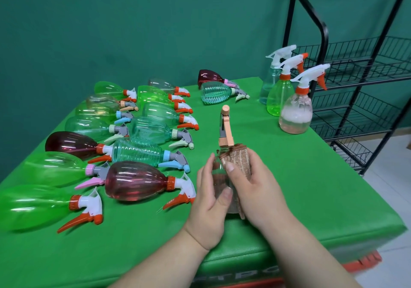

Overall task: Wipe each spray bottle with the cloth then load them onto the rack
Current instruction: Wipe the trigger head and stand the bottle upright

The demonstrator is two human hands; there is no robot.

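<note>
A clear spray bottle with a peach trigger head (225, 130) is held upright over the green table, its body mostly hidden by my hands. My left hand (210, 195) grips the bottle's left side, thumb across its front. My right hand (255, 185) presses a folded brown cloth (239, 162) against the bottle's right side, fingers curled round the cloth. Several spray bottles lie on their sides at the left, among them a dark red bottle (135, 181) nearest my left hand. The black wire rack (364, 83) stands at the right.
Three spray bottles stand upright at the table's far right edge beside the rack: a pale clear one (270, 85), a green one (280, 94) and a pinkish one (295, 112). Two more bottles (218, 87) lie at the back. The green table cover (300, 176) ends near the rack.
</note>
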